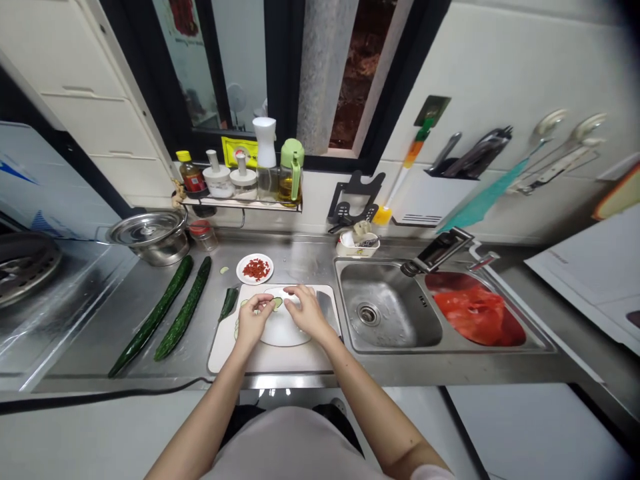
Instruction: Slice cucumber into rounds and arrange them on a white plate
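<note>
Showing pale green: cucumber slice (278, 303)

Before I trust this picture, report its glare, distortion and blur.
Head view throughout: pale reflections on the steel counter; wide-angle stretch splays the window frame toward the top; the upper right corner is dark and blurred; the left hand and right hand look fairly clear.

White wall (505, 57), window (243, 47) (dark-framed), pale cabinet (85, 123)
</note>
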A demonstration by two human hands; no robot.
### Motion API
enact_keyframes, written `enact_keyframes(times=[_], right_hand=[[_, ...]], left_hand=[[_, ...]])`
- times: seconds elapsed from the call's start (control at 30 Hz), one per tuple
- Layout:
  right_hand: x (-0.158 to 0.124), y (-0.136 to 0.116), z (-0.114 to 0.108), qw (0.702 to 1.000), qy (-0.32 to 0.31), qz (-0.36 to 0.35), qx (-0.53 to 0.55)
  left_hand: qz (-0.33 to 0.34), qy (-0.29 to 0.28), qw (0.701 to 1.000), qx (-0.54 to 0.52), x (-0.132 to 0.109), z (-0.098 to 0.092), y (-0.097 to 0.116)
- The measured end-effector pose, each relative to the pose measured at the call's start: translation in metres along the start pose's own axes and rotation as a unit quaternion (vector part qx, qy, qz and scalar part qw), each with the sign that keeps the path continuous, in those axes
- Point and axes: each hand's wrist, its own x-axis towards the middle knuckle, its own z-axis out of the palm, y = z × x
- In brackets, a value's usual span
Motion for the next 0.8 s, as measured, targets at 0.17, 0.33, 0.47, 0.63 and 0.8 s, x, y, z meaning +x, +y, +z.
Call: enact_keyframes(times=[0.17,0.33,0.47,0.63,0.8], right_hand=[[0.005,-0.003,-0.002,1.0,-0.015,-0.007,0.003],[0.006,0.0,0.002,1.0,-0.009,-0.01,0.005],[0.006,0.004,0.003,1.0,0.008,-0.01,-0.024],[0.006,0.007,0.0,0.998,0.008,-0.033,-0.058],[0.006,0.013,-0.002,0.996,-0.006,-0.047,-0.077]], left_hand=[[0.013,-0.01,1.0,-0.019,-0.002,0.009,0.01],[0.005,0.021,1.0,-0.016,-0.003,0.017,0.006],[-0.015,0.078,0.997,-0.007,-0.006,0.024,-0.001],[-0.198,-0.014,0.975,-0.102,-0.004,0.031,0.001],[-0.314,-0.063,0.932,-0.168,0.011,0.036,-0.004]])
